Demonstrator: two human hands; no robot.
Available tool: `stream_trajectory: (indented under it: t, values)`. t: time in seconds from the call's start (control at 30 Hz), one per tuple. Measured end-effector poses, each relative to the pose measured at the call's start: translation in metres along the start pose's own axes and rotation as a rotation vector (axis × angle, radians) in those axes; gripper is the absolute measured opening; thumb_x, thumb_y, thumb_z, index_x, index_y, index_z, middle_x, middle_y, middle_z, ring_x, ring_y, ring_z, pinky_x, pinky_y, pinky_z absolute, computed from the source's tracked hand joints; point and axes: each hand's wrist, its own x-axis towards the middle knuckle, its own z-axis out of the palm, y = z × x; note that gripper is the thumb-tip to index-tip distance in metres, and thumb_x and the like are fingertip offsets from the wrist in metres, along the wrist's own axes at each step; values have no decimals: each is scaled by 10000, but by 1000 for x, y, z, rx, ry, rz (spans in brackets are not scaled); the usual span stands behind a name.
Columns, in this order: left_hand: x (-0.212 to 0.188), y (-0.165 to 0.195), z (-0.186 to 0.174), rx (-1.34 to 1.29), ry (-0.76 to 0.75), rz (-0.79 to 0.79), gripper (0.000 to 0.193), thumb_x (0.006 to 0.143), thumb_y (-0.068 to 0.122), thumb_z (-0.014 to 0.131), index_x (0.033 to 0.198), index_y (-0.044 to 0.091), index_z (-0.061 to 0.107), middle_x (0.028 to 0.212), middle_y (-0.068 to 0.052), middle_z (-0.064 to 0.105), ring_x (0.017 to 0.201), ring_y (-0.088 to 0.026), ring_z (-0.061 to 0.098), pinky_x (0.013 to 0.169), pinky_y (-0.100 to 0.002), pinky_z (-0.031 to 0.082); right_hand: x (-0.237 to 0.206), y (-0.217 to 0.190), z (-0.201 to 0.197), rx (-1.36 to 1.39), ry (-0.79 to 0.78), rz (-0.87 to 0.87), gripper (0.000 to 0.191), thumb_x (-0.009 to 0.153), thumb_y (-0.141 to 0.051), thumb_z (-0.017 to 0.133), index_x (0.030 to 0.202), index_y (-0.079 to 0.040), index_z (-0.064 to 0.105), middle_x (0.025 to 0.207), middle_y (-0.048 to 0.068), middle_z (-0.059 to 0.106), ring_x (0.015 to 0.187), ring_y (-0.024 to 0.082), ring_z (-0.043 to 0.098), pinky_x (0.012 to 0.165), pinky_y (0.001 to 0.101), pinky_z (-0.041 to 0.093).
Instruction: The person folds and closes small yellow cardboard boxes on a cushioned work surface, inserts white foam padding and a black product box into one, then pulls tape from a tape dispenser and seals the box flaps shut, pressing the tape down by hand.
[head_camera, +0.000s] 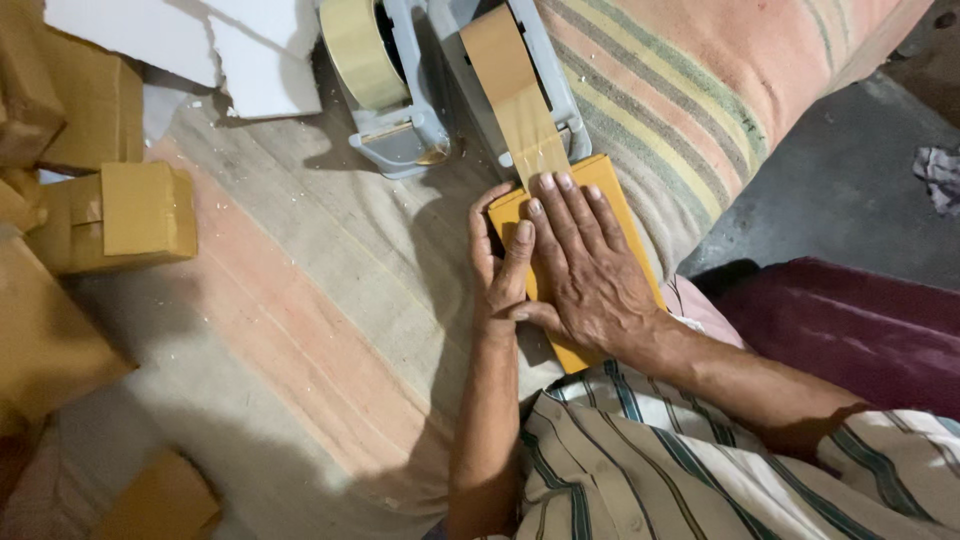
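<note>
Head view, steeply downward, seemingly close.

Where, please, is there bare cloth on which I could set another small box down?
The striped cloth lies bare between the taped brown boxes at left and the left hand. It is crowded ahead: the grey tape dispenser meets the orange flat packet under the right hand.

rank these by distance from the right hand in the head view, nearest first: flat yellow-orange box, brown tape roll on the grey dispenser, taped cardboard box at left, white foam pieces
1. Flat yellow-orange box: directly under the right hand.
2. Brown tape roll on the grey dispenser: just above, its strip reaching the box.
3. White foam pieces: upper left.
4. Taped cardboard box: far left.
The last two are close to call.
</note>
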Motion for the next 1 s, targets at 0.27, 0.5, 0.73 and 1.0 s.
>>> stream_trajectory:
  t: [0.27,0.5,0.73,1.0]
  values:
    - [-2,4,-1,-4,29,-97,550,1071,312,641,1517,57,444,1262,-108,579,1115,-169,527,1013,-326,457,-53,4,-18,233,113,-75,810,920,-474,671,1476,48,399,1534,266,396,1462,432,383,1247,537,301]
    - [-5,-3,-1,-10,16,-68,547,1054,306,668,1480,82,408,1344,-90,546,1219,-176,528,1076,-338,456,4,74,-1,810,162,211,764,952,-255,774,1554,-27,362,1529,197,365,1463,323,422,1224,463,397]
    - [-1,-10,-6,44,17,-81,502,1058,275,683,1454,71,451,1355,-93,533,1202,-178,522,1060,-337,463,12,76,9,1016,67,340,794,849,-259,848,1482,-114,390,1428,103,451,1377,233,493,1170,391,456]
    - [2,-13,-6,79,48,-90,441,1042,222,705,1396,64,494,1352,-103,540,1220,-191,528,1073,-352,472,20,86,18,936,133,161,791,788,-275,928,1399,-127,446,1387,91,416,1407,249,438,1226,415,424]
